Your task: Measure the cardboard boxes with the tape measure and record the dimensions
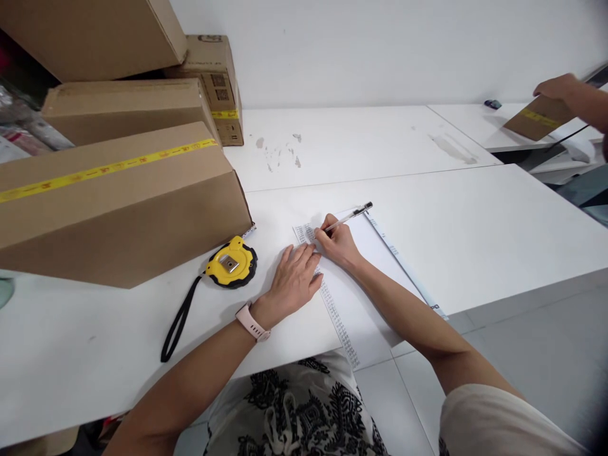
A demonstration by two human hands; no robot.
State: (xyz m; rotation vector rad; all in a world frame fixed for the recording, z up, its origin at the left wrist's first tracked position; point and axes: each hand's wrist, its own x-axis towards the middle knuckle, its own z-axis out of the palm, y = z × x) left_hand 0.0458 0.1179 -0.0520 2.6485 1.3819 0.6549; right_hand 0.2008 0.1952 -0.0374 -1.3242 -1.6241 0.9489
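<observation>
A pen point(352, 215) with a clear barrel and dark end is held in my right hand point(338, 242), its tip down at the upper left part of a white paper sheet point(365, 304). Small printed or written marks run along the sheet's left edge, too small to read. My left hand point(295, 276) lies flat with fingers stretched, its fingertips on the sheet's left edge and the palm over the table. Left of that hand, a yellow and black tape measure point(232, 263) with a black wrist strap rests on the table.
A large taped cardboard box point(123, 209) stands at the left, with more boxes point(128, 111) behind it. The white table point(475, 234) ends in a front edge near my body. At the far right another person's hand point(555, 87) touches a small cardboard box point(539, 118).
</observation>
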